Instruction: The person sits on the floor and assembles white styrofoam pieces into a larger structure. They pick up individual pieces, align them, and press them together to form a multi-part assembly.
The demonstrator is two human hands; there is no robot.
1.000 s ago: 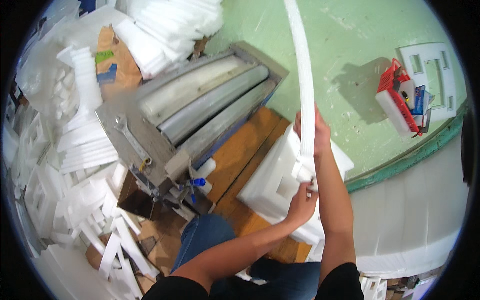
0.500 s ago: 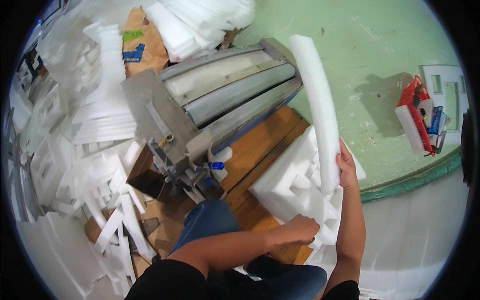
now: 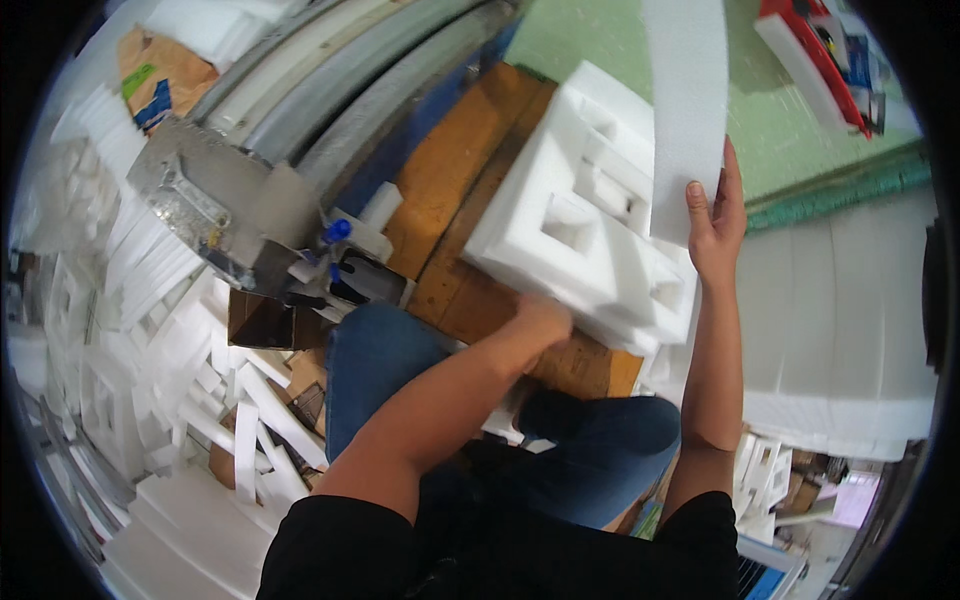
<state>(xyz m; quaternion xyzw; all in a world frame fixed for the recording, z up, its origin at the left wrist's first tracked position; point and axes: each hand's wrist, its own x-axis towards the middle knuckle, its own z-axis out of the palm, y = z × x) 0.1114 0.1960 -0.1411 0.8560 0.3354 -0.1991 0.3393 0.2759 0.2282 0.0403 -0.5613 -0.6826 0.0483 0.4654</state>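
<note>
My right hand (image 3: 718, 222) grips a long, flat white foam strip (image 3: 688, 110) near its lower end, with the thumb on its face and the fingers around its right edge. The strip's far end runs out of the top of the picture. Just left of it, a large white foam block (image 3: 545, 215) with several square cutouts rests on the wooden board (image 3: 470, 215). My left hand (image 3: 545, 322) is beside the block's near left edge, smeared by motion. Its fingers cannot be made out, nor whether it touches the block.
A grey metal machine with rollers (image 3: 325, 110) stands at the left, a blue knob (image 3: 338, 231) at its near end. Foam offcuts (image 3: 270, 415) litter the floor at lower left. A red basket (image 3: 828, 60) sits on the green floor, and a white foam stack (image 3: 830, 330) is at right.
The view has shifted, bringing the foam block nearer the middle. The strip has turned its broad face toward me and reaches past the top edge. My left hand has moved left along the block.
</note>
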